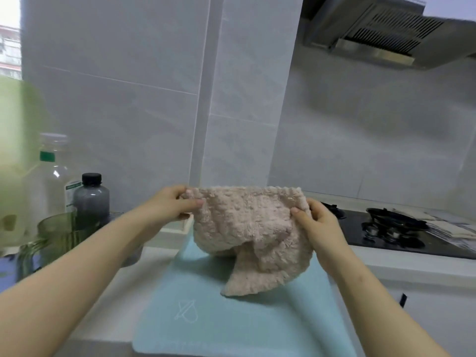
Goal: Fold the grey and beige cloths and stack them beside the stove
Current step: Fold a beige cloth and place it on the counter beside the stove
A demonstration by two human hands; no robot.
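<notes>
I am pinching the beige cloth [247, 228] at its two top corners. My left hand [175, 204] is curling thumb and fingers round the left corner. My right hand [318, 224] is gripping the right edge, thumb in front and fingers behind. Both grips are closing tight on the fabric and are holding nothing else.

I am keeping the corners apart and about level so the top hem is stretching straight while the rest is hanging free; I judge this is squaring it up for a first fold. It is not hanging flat: the lower part is bunching, and one loose corner seems to be trailing onto the blue mat [226, 323]. So the cloth is partly hanging in the air and partly resting there.

The mat is lying on the counter just left of the stove [386, 240], giving me a soft, flat place to fold near where the stack is meant to go.

Counting outward, I am seeing:
- one beige cloth, with two hands on it
- one mat
- one stove, with two burners showing
- two bottles standing at the left, a clear bottle [55, 176] and a dark bottle [91, 199] with a black cap
- one green jug [56, 235] beside the bottles

Some pale fabric [448, 228] is lying at the far side of the stove. I cannot tell whether it is the grey cloth, and I am not seeing a folded stack.
</notes>
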